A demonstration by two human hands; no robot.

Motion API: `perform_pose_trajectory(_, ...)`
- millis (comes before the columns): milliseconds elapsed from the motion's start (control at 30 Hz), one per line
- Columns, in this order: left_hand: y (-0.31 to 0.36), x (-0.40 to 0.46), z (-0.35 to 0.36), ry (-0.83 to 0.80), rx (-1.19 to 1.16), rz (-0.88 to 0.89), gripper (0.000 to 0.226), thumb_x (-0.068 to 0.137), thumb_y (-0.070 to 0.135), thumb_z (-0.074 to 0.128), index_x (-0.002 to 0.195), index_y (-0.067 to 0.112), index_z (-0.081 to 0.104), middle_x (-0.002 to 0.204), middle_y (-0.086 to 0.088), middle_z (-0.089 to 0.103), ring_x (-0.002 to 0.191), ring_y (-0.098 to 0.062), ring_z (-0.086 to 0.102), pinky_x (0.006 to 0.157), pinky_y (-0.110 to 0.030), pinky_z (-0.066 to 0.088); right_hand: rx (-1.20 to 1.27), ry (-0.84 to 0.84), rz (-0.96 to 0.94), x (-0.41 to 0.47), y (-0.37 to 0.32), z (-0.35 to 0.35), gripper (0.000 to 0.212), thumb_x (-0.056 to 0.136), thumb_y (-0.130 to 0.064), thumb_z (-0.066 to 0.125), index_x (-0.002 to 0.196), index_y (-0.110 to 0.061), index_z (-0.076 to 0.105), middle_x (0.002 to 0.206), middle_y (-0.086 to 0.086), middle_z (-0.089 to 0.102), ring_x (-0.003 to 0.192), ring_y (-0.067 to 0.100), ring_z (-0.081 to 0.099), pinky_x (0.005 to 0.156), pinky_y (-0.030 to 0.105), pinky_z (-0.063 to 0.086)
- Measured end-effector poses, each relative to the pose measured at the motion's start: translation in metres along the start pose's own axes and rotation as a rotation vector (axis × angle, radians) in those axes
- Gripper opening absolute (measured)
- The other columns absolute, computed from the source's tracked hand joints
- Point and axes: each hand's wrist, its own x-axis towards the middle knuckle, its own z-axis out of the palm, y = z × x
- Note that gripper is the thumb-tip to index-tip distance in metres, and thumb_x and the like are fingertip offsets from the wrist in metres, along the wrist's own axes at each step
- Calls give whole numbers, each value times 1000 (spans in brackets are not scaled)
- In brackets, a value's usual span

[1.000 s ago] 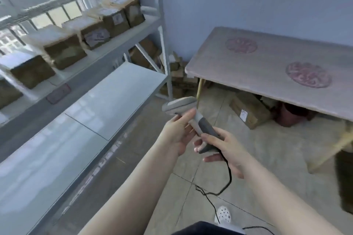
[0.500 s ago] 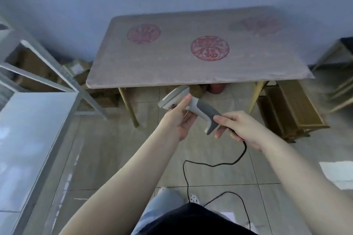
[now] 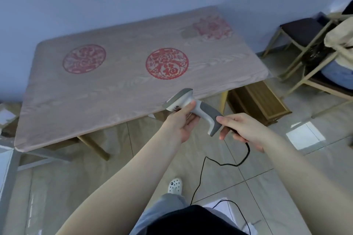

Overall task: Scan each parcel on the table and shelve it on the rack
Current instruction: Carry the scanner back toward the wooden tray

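Note:
A grey and white barcode scanner [image 3: 198,110] hangs in front of the table's near edge. My left hand [image 3: 181,122] grips it just under the head. My right hand [image 3: 242,129] holds the bottom of the handle, where the black cable [image 3: 227,164] comes out and trails to the floor. The table [image 3: 118,86] has a wood-grain cover with red round prints and no parcel on its top. A corner of the white rack [image 3: 7,160] shows at the left edge.
A wooden crate [image 3: 257,103] sits on the floor under the table's right end. Chairs [image 3: 313,44] piled with cloth stand at the right. Cardboard boxes [image 3: 7,118] lie on the floor at the far left. My foot in a white clog [image 3: 174,185] is below.
The view has swung right, from the rack with its shelved parcels to the table, which now fills the frame. Both hands stay on the scanner, which has come closer to the table's edge.

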Motion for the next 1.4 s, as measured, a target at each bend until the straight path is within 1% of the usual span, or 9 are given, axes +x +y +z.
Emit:
perform_pose_trajectory(100,10,25,24,-4,45,-21,39,89,9,72,126,-1,62,119,-15,70,86,-15,70,63,-22,60,41,37,32,17,-4,-15,38,93,-50,56,105,-18,73,79,8,74,44,10,25,62,29,26)
perform_pose_trajectory(267,6,61,63,-43,98,-74,42,89,8,72,128,1,61,118,-14,71,86,-14,71,61,-22,60,131,84,88,35,4,-49,37,94,-49,55,103,-19,74,78,6,72,45,10,24,51,23,21)
perform_pose_trajectory(433,-12,91,112,-93,119,-104,41,90,8,70,129,3,60,117,-13,72,90,-15,71,67,-23,60,176,144,108,45,17,-97,35,95,-47,55,102,-18,74,79,8,73,44,10,24,50,23,20)
perform_pose_trajectory(500,-22,102,139,-108,133,-122,39,91,7,70,128,3,61,115,-13,72,91,-15,71,69,-24,60,187,153,120,48,24,-125,35,95,-47,55,100,-18,73,81,10,73,44,11,22,51,26,18)
perform_pose_trajectory(667,-60,134,221,-139,157,-161,32,91,6,69,122,3,62,105,-12,73,87,-16,70,62,-24,60,192,172,168,52,43,-215,37,96,-44,55,98,-13,73,79,11,72,43,11,21,54,32,13)
perform_pose_trajectory(833,-103,157,316,-135,171,-177,43,89,6,72,130,1,60,119,-15,70,93,-16,70,75,-27,59,203,232,188,50,62,-313,36,96,-43,55,101,-12,73,77,12,70,41,10,22,51,29,13)
perform_pose_trajectory(1000,-131,181,381,-141,143,-209,44,88,4,71,131,1,58,108,-16,71,86,-19,70,58,-26,61,198,228,225,56,77,-385,34,94,-47,55,100,-17,71,78,9,71,41,9,21,51,29,14)
perform_pose_trajectory(1200,-151,221,435,-178,178,-240,41,90,3,69,130,3,59,111,-15,71,86,-19,70,64,-28,61,170,148,302,79,89,-457,38,92,-52,54,108,-21,70,84,9,74,43,9,24,47,21,17)
perform_pose_trajectory(1400,-164,283,491,-183,261,-337,45,86,8,74,128,3,60,103,-13,73,79,-17,72,63,-28,62,230,246,361,116,105,-507,38,92,-51,55,107,-18,68,92,14,76,45,9,32,45,19,22)
